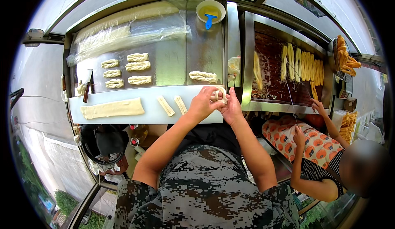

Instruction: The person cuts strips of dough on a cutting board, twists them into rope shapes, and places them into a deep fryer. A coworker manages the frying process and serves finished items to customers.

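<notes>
Between both hands, above the right end of a white cutting board [154, 92], a looped strip of dough [221, 94] is held. My left hand [203, 102] grips it from the left, and my right hand [232, 108] grips it from the right. Just left of my left hand lie two short dough strips [165, 106], each with a lengthwise crease. A long flat sheet of dough [112, 108] rests farther left on the board. Behind my hands, one twisted dough piece [203, 76] lies on the metal worktop [169, 59]. Several more twisted pieces [138, 66] sit left of it.
A cleaver [88, 85] lies at the board's left. Plastic film [132, 33] covers dough at the back, near a bowl [211, 8] with a blue brush [210, 20]. At right, another person [321, 158] works long sticks in an oil fryer [290, 62] of dough sticks.
</notes>
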A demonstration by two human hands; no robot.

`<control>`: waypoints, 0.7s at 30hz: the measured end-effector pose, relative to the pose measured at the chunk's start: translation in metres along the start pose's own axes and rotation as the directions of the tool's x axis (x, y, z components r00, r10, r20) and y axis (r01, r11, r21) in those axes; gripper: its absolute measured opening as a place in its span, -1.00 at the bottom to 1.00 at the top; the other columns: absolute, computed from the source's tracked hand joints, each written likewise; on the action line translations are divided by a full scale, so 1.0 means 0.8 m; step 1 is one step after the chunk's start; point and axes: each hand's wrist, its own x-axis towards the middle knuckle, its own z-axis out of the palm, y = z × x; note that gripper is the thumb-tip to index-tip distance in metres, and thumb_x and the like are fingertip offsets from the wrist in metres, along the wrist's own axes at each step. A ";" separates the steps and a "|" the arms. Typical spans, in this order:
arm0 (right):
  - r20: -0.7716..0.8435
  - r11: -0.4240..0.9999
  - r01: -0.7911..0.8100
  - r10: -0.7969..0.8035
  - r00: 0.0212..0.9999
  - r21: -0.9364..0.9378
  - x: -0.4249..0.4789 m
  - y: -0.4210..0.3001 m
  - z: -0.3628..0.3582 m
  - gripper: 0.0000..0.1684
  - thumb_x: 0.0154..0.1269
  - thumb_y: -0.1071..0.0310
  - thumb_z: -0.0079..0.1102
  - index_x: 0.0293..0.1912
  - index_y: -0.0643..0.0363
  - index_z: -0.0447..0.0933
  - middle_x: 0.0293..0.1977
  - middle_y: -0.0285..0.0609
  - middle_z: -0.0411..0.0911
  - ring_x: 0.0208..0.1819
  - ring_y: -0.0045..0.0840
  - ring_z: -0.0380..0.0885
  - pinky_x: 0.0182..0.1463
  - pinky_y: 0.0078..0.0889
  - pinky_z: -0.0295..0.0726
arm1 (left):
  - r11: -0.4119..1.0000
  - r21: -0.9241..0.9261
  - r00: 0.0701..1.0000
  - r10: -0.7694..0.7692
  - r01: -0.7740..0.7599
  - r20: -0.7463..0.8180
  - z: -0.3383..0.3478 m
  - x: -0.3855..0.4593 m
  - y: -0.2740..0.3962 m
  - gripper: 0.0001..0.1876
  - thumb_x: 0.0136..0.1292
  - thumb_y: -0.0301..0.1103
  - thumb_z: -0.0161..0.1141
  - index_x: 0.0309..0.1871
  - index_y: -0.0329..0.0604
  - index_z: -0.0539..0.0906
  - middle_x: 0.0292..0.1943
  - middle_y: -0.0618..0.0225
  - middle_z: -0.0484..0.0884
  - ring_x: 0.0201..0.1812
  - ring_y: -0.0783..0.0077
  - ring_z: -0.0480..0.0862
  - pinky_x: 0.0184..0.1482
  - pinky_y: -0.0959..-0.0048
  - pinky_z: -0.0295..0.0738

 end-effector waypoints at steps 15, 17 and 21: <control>-0.031 0.484 0.243 -0.492 0.870 -0.840 0.126 0.003 -0.030 -0.75 0.16 0.47 0.21 -0.13 0.28 0.56 -0.31 -0.27 0.58 -0.33 -0.61 0.59 -0.42 -0.51 0.65 | 0.608 -0.737 0.931 -0.357 0.297 0.080 -0.051 0.071 -0.076 -0.61 0.12 -0.53 0.32 0.03 -0.26 0.49 -0.38 0.41 0.57 -0.53 0.68 0.42 -0.59 0.63 0.27; -0.001 0.482 0.347 -0.584 0.812 -0.804 0.158 -0.011 -0.034 -0.73 0.15 0.46 0.22 -0.11 0.27 0.58 -0.30 -0.27 0.58 -0.31 -0.62 0.60 -0.43 -0.53 0.64 | 0.673 -0.668 0.916 -0.400 0.318 0.033 -0.064 0.099 -0.073 -0.60 0.12 -0.53 0.32 0.04 -0.26 0.50 -0.38 0.40 0.57 -0.52 0.65 0.44 -0.56 0.61 0.31; 0.113 0.122 0.236 -0.614 0.781 -0.964 0.169 -0.038 0.008 -0.63 0.12 0.37 0.30 -0.06 0.29 0.59 -0.28 -0.18 0.64 -0.28 -0.54 0.64 -0.27 -0.45 0.66 | 0.859 -0.473 0.942 -0.297 0.195 -0.153 -0.079 0.130 -0.088 -0.62 0.17 -0.48 0.27 0.06 -0.31 0.50 -0.33 0.24 0.63 -0.40 0.49 0.61 -0.42 0.48 0.51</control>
